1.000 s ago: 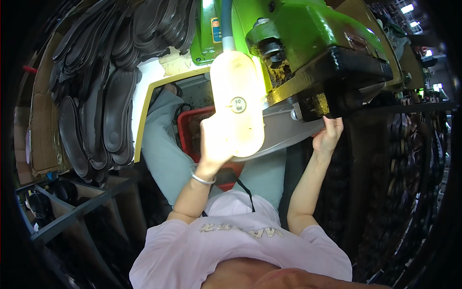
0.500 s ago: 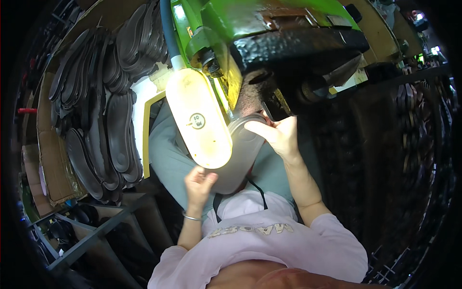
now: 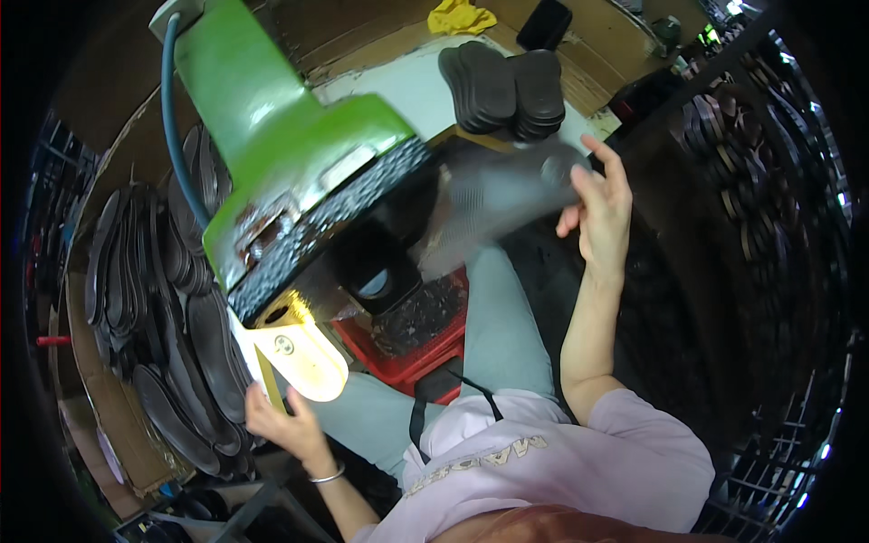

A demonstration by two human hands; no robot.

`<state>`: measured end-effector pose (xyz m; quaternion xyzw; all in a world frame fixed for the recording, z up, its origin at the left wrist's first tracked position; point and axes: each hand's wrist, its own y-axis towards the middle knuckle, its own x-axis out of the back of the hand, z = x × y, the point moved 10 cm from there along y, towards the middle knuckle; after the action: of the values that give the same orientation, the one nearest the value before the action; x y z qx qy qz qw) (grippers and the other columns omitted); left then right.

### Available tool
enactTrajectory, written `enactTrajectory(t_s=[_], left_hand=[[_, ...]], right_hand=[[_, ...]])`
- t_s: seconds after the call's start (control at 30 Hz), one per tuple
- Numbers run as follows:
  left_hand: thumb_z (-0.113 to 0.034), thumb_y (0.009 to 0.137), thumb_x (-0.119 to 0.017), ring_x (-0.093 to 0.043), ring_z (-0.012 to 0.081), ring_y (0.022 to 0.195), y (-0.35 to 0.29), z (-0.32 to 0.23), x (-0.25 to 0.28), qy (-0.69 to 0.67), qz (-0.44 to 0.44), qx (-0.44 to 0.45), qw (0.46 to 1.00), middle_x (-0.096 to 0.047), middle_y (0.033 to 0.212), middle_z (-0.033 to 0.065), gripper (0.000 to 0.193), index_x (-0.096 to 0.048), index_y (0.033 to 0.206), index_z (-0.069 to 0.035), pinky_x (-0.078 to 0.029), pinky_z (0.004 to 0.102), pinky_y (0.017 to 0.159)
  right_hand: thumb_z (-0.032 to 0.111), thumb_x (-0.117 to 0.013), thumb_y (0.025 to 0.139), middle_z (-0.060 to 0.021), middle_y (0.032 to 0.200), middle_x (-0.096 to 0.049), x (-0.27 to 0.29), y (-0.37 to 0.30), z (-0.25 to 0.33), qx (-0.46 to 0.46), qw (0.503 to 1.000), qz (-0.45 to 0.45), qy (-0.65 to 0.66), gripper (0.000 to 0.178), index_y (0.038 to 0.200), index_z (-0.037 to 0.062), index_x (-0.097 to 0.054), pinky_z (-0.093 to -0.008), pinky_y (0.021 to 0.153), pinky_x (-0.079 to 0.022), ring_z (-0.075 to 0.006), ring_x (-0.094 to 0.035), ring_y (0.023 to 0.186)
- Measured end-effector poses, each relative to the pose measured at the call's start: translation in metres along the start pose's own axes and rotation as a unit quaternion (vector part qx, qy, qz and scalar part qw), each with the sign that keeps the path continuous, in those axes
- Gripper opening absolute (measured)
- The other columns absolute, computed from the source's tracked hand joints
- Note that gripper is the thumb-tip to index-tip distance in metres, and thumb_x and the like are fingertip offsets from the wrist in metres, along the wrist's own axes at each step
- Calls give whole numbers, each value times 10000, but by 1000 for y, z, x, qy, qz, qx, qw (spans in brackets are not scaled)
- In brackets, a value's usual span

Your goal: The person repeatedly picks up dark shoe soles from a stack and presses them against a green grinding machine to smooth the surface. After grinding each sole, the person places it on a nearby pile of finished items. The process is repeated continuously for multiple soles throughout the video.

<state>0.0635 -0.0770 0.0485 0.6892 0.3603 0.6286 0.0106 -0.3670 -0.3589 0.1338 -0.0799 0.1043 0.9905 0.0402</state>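
Observation:
A dark grey shoe sole (image 3: 502, 190), smeared by motion, is pinched at one end by my right hand (image 3: 599, 208), to the right of the green machine's (image 3: 262, 136) dark head. The sole's other end reaches toward that head. My left hand (image 3: 285, 425) holds nothing, its thumb and fingers apart, just below the lit oval lamp (image 3: 308, 362) and beside many soles (image 3: 172, 407) piled in a cardboard box. Two neat stacks of soles (image 3: 480, 90) stand on the white worktop (image 3: 389, 81) behind the machine.
Between my knees sits a red bin (image 3: 385, 362) with dark scraps inside. A yellow cloth (image 3: 460, 16) and a black object (image 3: 545, 24) lie at the back. Racks of footwear (image 3: 751, 163) line the right side. A metal frame (image 3: 258, 516) stands at the lower left.
My right hand has carried the sole away from under the machine, up and right. My left hand has let go of the sole and moved left. The view has turned, showing the worktop and red bin.

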Motion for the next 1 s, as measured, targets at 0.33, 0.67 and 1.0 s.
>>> enactTrajectory(t_s=[0.33, 0.67, 1.0], left_hand=[[-248, 802, -698, -387, 364, 1241, 16, 75, -8, 112, -37, 111, 987, -411, 1354, 204, 472, -563, 1223, -80, -315, 486, 1011], [-55, 684, -761, -589, 273, 939, 36, 60, 69, -55, -158, 89, 982, -665, 979, 99, 242, -661, 903, -30, -437, 359, 850], [-97, 632, -823, -587, 278, 1034, -2, -61, 54, -464, 77, -94, 877, -650, 1010, 111, 308, -649, 884, -72, -426, 444, 947]], right_hand=[[117, -518, 937, -229, 962, -554, -42, 113, -127, -90, 977, -76, 176, 594, 1413, 109, -163, -392, 623, -580, -323, -668, 745], [134, -528, 942, -79, 662, -605, -90, -71, -201, -232, 957, 172, 30, 274, 1160, -31, -519, -234, 399, -446, -125, -565, 479], [16, -605, 762, -141, 1153, -602, -138, -200, -188, -457, 820, 288, 187, 532, 1266, -73, -460, -315, 972, -424, -229, -579, 1077]])
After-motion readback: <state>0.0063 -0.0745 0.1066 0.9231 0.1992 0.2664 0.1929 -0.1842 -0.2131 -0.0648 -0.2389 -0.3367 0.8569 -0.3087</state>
